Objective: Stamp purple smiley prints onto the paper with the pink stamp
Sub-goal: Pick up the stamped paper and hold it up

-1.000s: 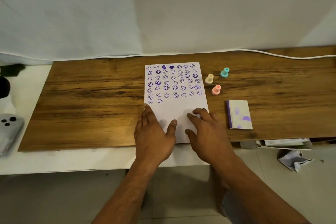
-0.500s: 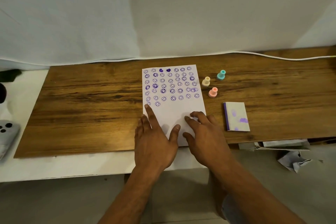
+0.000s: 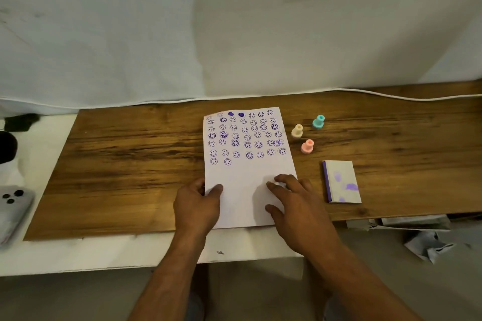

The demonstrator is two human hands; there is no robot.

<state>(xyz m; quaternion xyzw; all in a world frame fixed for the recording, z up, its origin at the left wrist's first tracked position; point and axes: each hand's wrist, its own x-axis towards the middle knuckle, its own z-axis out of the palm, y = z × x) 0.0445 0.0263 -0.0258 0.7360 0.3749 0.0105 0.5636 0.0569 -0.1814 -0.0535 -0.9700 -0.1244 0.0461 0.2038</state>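
Observation:
A white paper point(image 3: 247, 174) lies on the wooden board point(image 3: 130, 164), its upper half filled with rows of purple smiley prints. My left hand point(image 3: 198, 206) is at the paper's lower left edge, thumb on top and fingers curled at the edge, pinching it. On the paper's lower right part rests my right hand point(image 3: 294, 203), fingers spread and holding nothing. The pink stamp point(image 3: 307, 147) stands upright on the board right of the paper, untouched. Further right and nearer to me lies a white ink pad point(image 3: 342, 182) with purple smudges.
A cream stamp point(image 3: 297, 131) and a teal stamp point(image 3: 318, 122) stand behind the pink one. A white cable point(image 3: 391, 96) runs along the board's far edge. A grey phone point(image 3: 13, 206) lies at far left. Crumpled paper point(image 3: 427, 245) sits below the board at right.
My left hand has slid from lying flat on the paper to its left edge and now pinches it. My right hand has stayed on the lower right part.

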